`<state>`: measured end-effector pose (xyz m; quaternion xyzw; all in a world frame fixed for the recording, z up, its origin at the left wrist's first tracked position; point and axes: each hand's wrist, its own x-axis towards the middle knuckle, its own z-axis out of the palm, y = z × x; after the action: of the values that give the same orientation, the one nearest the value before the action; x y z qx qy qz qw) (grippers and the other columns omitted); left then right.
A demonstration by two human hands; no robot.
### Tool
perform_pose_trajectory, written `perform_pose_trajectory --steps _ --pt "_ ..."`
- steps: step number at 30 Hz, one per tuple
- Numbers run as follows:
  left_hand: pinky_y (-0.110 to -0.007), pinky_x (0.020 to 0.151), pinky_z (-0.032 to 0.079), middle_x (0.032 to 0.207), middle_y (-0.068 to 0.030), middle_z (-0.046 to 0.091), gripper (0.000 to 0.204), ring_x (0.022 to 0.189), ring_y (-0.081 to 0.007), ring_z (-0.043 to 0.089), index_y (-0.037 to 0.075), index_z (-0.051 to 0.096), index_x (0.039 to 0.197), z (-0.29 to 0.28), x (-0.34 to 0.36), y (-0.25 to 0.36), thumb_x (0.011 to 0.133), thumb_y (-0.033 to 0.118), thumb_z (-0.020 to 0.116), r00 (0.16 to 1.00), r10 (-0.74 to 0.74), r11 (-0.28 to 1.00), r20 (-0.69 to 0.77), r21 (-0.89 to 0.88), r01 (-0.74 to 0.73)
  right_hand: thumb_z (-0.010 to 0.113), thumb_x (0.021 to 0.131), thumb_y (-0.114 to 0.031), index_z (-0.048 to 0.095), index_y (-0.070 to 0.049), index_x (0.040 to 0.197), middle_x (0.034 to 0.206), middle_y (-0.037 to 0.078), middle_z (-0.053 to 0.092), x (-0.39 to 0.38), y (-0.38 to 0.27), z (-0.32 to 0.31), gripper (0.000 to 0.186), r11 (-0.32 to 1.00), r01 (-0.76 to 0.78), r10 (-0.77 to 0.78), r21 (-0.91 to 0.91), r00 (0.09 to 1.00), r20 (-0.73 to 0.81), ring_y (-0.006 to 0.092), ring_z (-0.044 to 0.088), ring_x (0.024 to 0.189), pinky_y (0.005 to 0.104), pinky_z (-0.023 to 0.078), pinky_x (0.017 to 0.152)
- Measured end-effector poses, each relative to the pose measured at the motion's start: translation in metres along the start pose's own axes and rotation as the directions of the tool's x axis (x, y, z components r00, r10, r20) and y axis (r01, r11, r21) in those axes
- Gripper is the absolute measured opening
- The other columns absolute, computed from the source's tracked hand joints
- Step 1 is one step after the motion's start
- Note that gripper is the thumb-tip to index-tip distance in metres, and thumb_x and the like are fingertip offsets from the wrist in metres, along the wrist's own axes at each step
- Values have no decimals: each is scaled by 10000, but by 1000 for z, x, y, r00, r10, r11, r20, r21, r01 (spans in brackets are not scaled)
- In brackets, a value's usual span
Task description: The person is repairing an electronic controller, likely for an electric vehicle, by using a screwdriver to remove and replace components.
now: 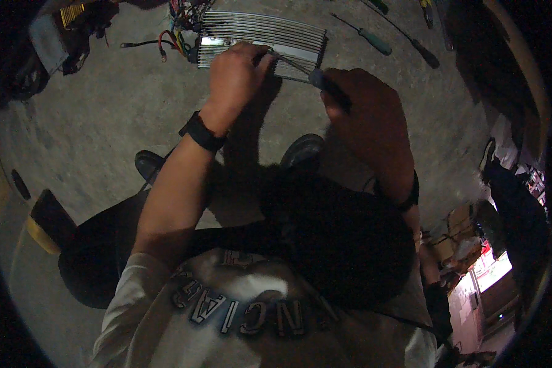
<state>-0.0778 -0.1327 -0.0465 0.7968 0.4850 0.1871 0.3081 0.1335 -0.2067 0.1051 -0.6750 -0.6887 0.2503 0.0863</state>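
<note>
Pale cloth of the person's shirt point(239, 303) is showing closest to the camera, above dark knees. Beyond it, a metal box with long ridges point(260, 29) is lying on the bare floor point(104, 122). Many wires point(181, 37) are poking out from its left edge, some with bare metal ends.

Near the middle of the box, the left hand point(236, 70) is bending its fingers close to the thin tip of a dark tool point(318, 78). Whether they are pinching the tip or some small part, I cannot tell. Off the box's near right corner, the right hand point(365, 110) is wrapping its fingers tightly around the tool's handle.

A green-handled screwdriver point(374, 40) is lying beyond the box's right edge, and a long dark-handled screwdriver point(423, 54) is lying farther right.

The tip could be slipping off the smooth metal if the right hand pushes too hard or slanted, and it could be poking the left fingers, since they are sitting so close. Dim light could be making a slip more likely.

Big letters are curving across the shirt. A pale, shiny strip is showing on the box, but no writing is reading clearly there.
</note>
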Motion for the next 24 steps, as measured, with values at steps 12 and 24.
perform_pose_trajectory --steps 12,24 --pt "-393 628 549 843 -61 733 214 731 -282 704 156 804 986 3 -5 5 868 332 773 989 -5 1000 -149 16 7 718 873 -217 712 -73 1140 1058 152 687 13 -17 -14 303 995 -6 15 -103 996 92 351 686 949 436 556 824" --pt "-400 605 540 816 -49 721 231 714 -280 703 171 814 948 9 -10 2 845 374 779 982 -28 1000 -188 -9 26 656 915 -159 714 -75 1038 938 132 683 16 -33 -22 160 995 88 -87 -52 996 20 346 684 875 469 554 775"
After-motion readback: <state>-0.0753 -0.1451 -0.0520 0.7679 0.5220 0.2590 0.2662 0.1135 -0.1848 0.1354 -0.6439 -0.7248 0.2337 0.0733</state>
